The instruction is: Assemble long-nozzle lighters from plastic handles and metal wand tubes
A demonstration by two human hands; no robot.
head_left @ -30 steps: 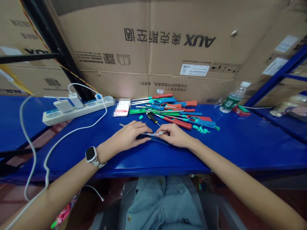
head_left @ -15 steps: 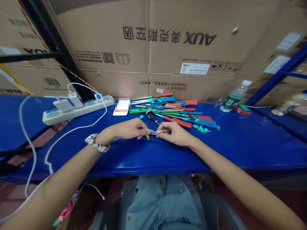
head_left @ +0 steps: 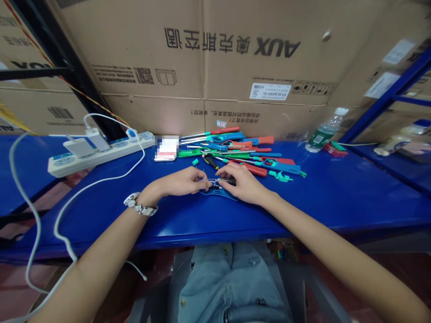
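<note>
On the table in front of me lies the blue casing of a long-nosed lighter (head_left: 220, 193), with thin whitish wires (head_left: 213, 181) and small inner parts at its middle. My left hand (head_left: 183, 181), with a watch and bracelet at the wrist, is closed at the casing's left end, fingertips pinching the wires. My right hand (head_left: 245, 184) bends over the right half, thumb and fingers closed on a small dark part that they largely cover. Just beyond my hands lie a screwdriver (head_left: 211, 161) with a black and yellow handle and a small teal piece (head_left: 195, 162).
Red, blue and green long-nosed lighters (head_left: 235, 150) are heaped behind my hands. A phone (head_left: 166, 148) lies left of them, near a white power strip (head_left: 101, 154) with cables. Teal scraps (head_left: 280, 176) and a water bottle (head_left: 325, 132) are at right. Large cartons (head_left: 208, 67) stand behind.
My right hand has lowered the small part it held onto the blue casing, its fingers now arched over it. The left hand stays at the wires. The view has shifted slightly.
</note>
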